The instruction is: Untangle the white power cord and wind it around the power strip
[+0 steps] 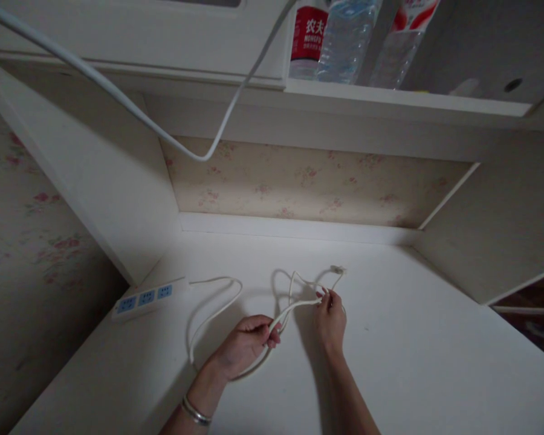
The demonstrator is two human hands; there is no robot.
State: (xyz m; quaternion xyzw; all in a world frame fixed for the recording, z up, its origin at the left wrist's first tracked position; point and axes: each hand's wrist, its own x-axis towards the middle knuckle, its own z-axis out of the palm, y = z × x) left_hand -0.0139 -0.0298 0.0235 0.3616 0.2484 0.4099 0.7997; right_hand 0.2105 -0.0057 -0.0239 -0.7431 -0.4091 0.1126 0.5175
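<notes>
A white power cord (300,304) runs in loose loops between my two hands, just above a white desktop. My left hand (242,347), with a silver bracelet at the wrist, pinches the cord between thumb and fingers. To its right, my right hand (330,320) is closed on another stretch of the same cord. Beyond the right hand lies the cord's plug (338,269), on the desk. The cord's other end leads left to a white power strip (138,300) with blue socket faces. Part of the cord passes behind my left hand and forearm.
Overhead, a thick white cable (202,157) hangs down in a bend across the view. Several plastic bottles (348,42) stand on the shelf (403,101) above the desk. White side panels (90,175) flank the desk (412,362), with flowered wallpaper (299,181) at the back.
</notes>
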